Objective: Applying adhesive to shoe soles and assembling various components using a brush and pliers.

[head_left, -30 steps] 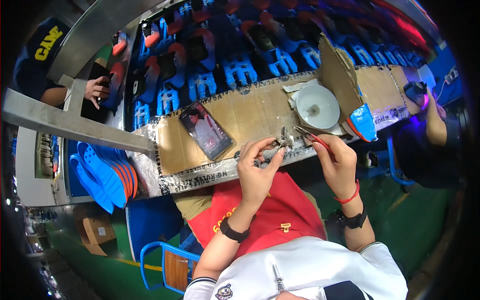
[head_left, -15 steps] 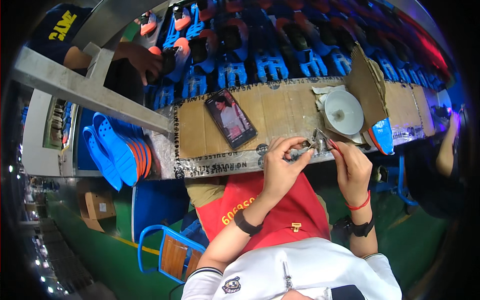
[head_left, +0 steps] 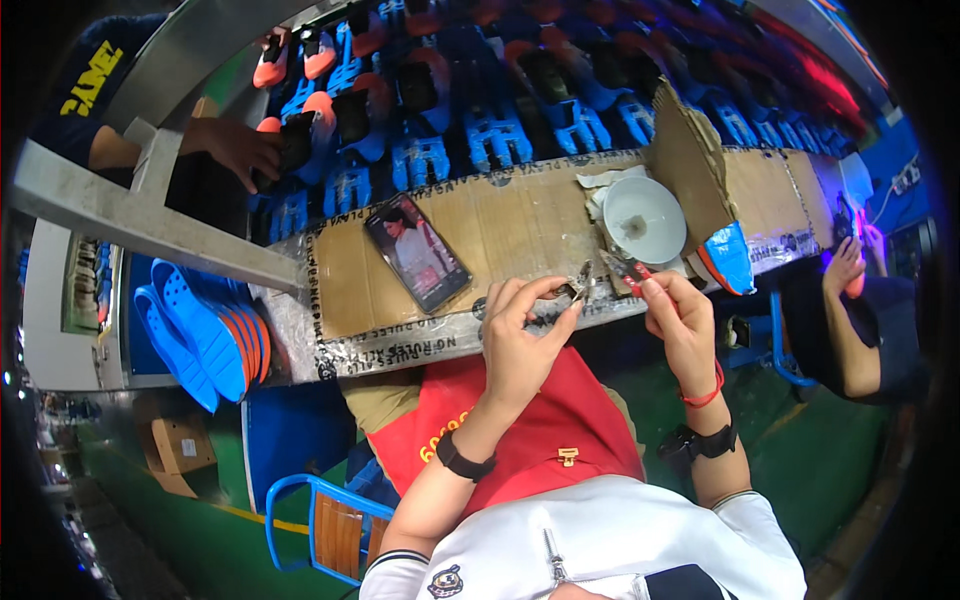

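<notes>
My left hand (head_left: 520,330) is closed in a pinch on a small dark, shiny piece (head_left: 568,291), too small to name, held just above the near edge of the cardboard-covered bench. In my right hand (head_left: 683,320) is a pair of small red-handled pliers (head_left: 630,272), its metal jaws pointing up and left. A gap separates the jaws from the small piece. Right behind the pliers a white bowl (head_left: 660,235) with a dark patch at its bottom rests on crumpled paper. A phone (head_left: 418,252) with its screen lit lies left of my hands.
Rows of blue and orange shoes (head_left: 420,85) fill the conveyor behind the bench. An upright cardboard flap (head_left: 690,150) stands by the bowl. Blue soles (head_left: 195,325) are stacked at left, under a metal frame (head_left: 150,220). Co-workers' hands show at left (head_left: 235,150) and right (head_left: 845,265).
The pliers have moved away from the small piece, so a gap now shows between my hands. The whole view has shifted, moving the bench leftward in the picture.
</notes>
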Motion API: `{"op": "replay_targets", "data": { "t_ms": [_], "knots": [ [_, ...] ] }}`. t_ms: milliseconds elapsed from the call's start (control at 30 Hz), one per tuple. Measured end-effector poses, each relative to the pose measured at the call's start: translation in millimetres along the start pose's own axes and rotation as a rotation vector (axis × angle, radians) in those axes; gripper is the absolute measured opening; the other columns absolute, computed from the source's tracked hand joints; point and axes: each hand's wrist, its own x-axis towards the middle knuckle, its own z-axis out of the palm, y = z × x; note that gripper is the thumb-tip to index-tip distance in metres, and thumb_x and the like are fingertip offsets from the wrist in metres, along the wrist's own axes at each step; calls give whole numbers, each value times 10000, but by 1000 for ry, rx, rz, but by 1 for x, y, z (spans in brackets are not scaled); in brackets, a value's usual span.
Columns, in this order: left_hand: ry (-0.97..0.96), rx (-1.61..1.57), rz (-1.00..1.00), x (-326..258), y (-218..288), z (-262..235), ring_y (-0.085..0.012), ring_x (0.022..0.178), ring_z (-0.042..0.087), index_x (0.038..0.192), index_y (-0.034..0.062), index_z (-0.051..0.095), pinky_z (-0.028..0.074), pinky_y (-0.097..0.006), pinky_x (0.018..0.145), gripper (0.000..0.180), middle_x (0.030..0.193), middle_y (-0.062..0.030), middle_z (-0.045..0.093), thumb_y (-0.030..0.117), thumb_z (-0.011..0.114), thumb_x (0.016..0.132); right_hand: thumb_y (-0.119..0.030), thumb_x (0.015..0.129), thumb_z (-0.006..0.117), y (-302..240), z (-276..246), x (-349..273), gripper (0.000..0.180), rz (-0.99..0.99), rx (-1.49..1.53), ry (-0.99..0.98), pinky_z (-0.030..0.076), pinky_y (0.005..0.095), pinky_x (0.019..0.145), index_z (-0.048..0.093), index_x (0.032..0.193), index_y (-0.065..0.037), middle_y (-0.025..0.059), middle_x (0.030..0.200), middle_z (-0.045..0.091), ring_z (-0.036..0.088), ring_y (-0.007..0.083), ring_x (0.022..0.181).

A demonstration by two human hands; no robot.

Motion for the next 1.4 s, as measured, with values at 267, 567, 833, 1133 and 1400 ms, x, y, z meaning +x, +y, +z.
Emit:
{"op": "replay_targets", "data": {
  "t_ms": [267, 567, 833, 1133, 1400],
  "knots": [
    [38, 96, 121, 1, 6, 0, -183, 751, 516, 1000, 50, 713, 432, -287, 655, 286, 816, -50, 610, 61, 794, 726, -181, 985, 562, 3, -2, 4, 205, 170, 181, -104, 185, 214, 446, 626, 923, 3, -71, 589, 419, 298, 9, 485],
    [84, 153, 155, 3, 3, -5, -212, 788, 541, 988, 48, 712, 447, -322, 704, 285, 819, -59, 617, 61, 799, 716, -173, 980, 567, 13, -17, 0, 191, 194, 144, -71, 176, 221, 441, 627, 913, -4, -72, 575, 413, 292, 14, 474],
    [67, 219, 264, 3, 10, -4, -274, 814, 524, 1000, 37, 683, 450, -379, 726, 318, 824, -81, 570, 53, 780, 698, -146, 965, 586, 7, 4, 1, 170, 83, 103, -73, 247, 224, 454, 636, 910, 7, -47, 557, 436, 344, 31, 494],
    [48, 264, 298, 3, 7, -5, -283, 835, 520, 992, 29, 675, 452, -393, 740, 320, 822, -88, 558, 49, 770, 687, -93, 913, 639, -1, 2, -11, 107, -244, -451, 116, 332, 259, 458, 662, 905, 11, 54, 535, 479, 411, 74, 478],
    [55, 262, 301, 4, 9, -7, -258, 792, 528, 978, 37, 699, 447, -359, 712, 304, 806, -82, 576, 48, 788, 688, -85, 915, 636, -4, 4, -5, 93, -370, -581, 185, 368, 270, 442, 675, 928, -2, 83, 546, 555, 501, 118, 434]
  ]
}}
